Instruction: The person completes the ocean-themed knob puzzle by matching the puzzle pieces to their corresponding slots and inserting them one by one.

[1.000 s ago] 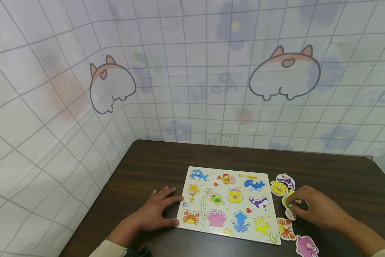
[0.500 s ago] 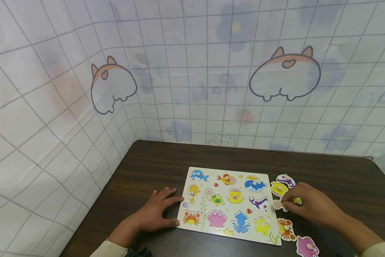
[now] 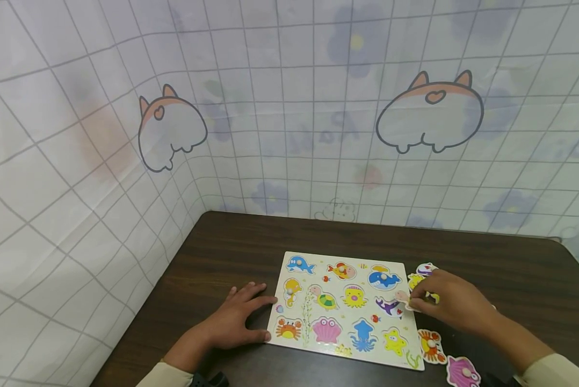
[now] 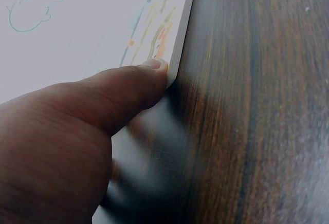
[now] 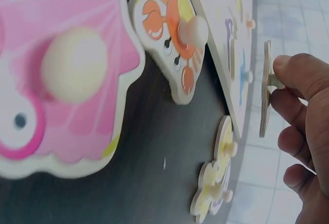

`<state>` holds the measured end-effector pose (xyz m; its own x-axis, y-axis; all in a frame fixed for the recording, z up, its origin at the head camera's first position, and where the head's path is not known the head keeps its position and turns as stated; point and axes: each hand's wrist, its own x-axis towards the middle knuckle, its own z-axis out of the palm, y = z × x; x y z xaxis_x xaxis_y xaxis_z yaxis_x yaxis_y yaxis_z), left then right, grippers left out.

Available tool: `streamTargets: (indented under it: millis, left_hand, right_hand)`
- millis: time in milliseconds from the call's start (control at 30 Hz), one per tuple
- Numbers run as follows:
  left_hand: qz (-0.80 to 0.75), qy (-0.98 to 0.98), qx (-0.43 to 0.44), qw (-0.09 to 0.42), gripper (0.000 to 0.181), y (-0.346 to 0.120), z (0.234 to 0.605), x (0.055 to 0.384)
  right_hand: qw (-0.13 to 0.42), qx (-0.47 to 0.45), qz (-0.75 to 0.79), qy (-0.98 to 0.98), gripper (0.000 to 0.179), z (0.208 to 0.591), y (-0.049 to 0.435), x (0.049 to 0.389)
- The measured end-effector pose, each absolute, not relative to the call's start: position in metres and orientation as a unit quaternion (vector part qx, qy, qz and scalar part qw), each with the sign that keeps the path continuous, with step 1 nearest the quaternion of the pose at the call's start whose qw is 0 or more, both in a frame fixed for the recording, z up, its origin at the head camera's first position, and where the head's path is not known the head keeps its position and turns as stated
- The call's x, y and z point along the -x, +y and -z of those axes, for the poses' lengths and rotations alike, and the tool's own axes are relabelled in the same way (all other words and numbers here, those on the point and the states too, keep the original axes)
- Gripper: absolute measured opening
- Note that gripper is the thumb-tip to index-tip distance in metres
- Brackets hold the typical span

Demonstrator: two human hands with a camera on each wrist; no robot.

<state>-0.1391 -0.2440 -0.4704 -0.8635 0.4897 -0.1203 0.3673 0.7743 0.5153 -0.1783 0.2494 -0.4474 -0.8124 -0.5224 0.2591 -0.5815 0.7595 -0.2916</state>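
Note:
My left hand [image 3: 231,317] lies on the table against the left edge of a cream peg-puzzle board [image 3: 376,352]. In the left wrist view, its thumb [image 4: 123,88] presses the board's corner, fingers extended. My right hand [image 3: 456,303] pinches a turtle puzzle piece [image 3: 402,297] by its wooden knob. The turtle's pinkish head shows over the board's right edge, near the purple dolphin picture; the hand hides the rest. In the right wrist view, the turtle piece [image 5: 266,103] appears edge-on, raised off the table.
Right of the board lie a crab piece [image 3: 431,346], a pink shell piece [image 3: 463,372], a yellow piece [image 3: 415,280] and a purple dolphin piece [image 3: 426,269]. Several knobbed pieces, including a blue whale [image 3: 383,278], sit in the board. A patterned curtain [image 3: 289,134] stands behind the table.
My right hand has picked the turtle piece out of the loose pieces, turned it and carried it left to the board's right edge. The left hand has stayed in place.

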Motion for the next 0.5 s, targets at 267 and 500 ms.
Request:
streamTargets:
  millis: [267, 500]
  left_hand:
    - [-0.246, 0.933, -0.231, 0.126, 0.073, -0.244, 0.47, 0.139]
    - [-0.247, 0.933, -0.23, 0.126, 0.073, -0.243, 0.468, 0.138]
  right_hand:
    - [0.094, -0.316, -0.178, -0.927, 0.018, 0.445, 0.234, 0.18]
    - [0.068, -0.306, -0.159, -0.936, 0.016, 0.44, 0.216, 0.184]
